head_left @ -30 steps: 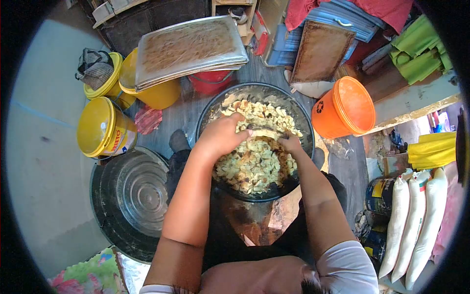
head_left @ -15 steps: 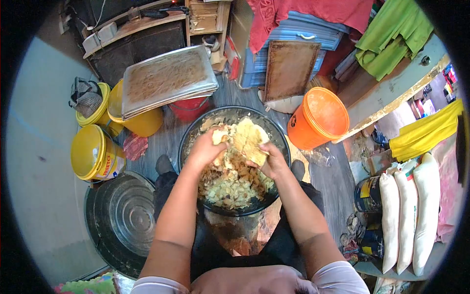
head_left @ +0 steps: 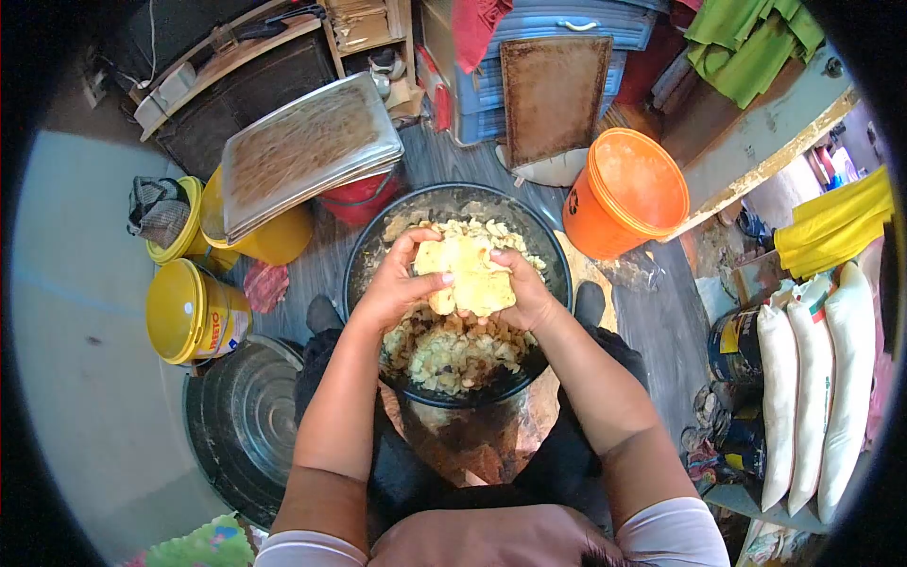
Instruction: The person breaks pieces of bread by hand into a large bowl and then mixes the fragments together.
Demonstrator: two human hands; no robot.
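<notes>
Over a black basin (head_left: 553,359) between my feet, I hold pale yellow bread (head_left: 465,274) in both hands. It looks like two flat pieces pressed together, with a seam across the middle. My left hand (head_left: 399,288) grips the left side, thumb across the front. At the right edge, my right hand (head_left: 524,291) has its thumb on top and its other fingers partly hidden behind. Below lie torn bread pieces (head_left: 453,357), pale and brown-edged, heaped in the basin, with more bits along its far side.
An orange bucket (head_left: 624,194) stands beyond the basin to the right. Stacked baking trays (head_left: 312,142) rest on buckets at the far left. To the left are a yellow lidded bucket (head_left: 203,312) and an empty black tub (head_left: 250,416). White filled sacks (head_left: 812,397) stand at right.
My hands have brought the separate bread pieces together, and the bread now sits flat between them. The head view has shifted slightly.
</notes>
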